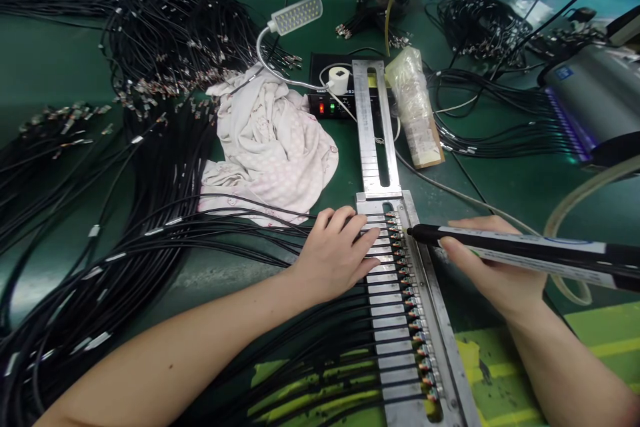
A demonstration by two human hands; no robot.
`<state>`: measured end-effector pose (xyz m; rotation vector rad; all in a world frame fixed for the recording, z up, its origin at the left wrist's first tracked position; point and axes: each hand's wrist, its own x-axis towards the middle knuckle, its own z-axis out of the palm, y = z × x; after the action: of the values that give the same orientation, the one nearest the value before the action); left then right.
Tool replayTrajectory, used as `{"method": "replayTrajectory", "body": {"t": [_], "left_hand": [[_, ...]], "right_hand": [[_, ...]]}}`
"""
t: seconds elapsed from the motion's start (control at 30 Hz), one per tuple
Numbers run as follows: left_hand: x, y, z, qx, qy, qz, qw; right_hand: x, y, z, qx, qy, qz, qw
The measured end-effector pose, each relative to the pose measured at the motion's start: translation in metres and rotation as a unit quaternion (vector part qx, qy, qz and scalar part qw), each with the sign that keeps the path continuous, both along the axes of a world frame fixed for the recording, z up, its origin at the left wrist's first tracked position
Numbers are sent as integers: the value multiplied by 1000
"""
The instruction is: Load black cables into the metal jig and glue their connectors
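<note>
My left hand (336, 255) lies over several thin black cables (260, 227), fingers spread and resting at the left edge of a metal fixture (395, 333). The cable ends sit side by side in the fixture's slots, their small metal connectors (416, 315) lined up along its right side. My right hand (500, 273) is closed around a thick black marker pen (520, 247) with a white printed label. The pen's dark tip points left, close to the upper connectors; whether it touches one, I cannot tell.
A crumpled pale cloth (273, 140) and large bundles of black cables (170, 33) lie left. Behind the fixture stand a black control box (320, 107) and a white LED lamp (299, 15). Right are a plastic-wrapped pack (413, 100), a grey machine (600, 97) and a tube (560, 220).
</note>
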<state>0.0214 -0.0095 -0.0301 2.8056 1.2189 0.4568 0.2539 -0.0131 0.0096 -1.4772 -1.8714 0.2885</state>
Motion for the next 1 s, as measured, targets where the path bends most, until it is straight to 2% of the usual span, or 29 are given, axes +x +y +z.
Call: {"method": "replayTrajectory", "body": {"t": [0.6, 0.87, 1.0], "left_hand": [[0, 0, -2, 7, -4, -1, 1000], [0, -1, -1, 8, 9, 3, 1000], [0, -1, 0, 16, 8, 3, 1000]], "right_hand": [[1, 1, 1, 8, -10, 7, 1000], [3, -1, -1, 75, 32, -11, 997], [4, -3, 1, 69, 36, 3, 997]]}}
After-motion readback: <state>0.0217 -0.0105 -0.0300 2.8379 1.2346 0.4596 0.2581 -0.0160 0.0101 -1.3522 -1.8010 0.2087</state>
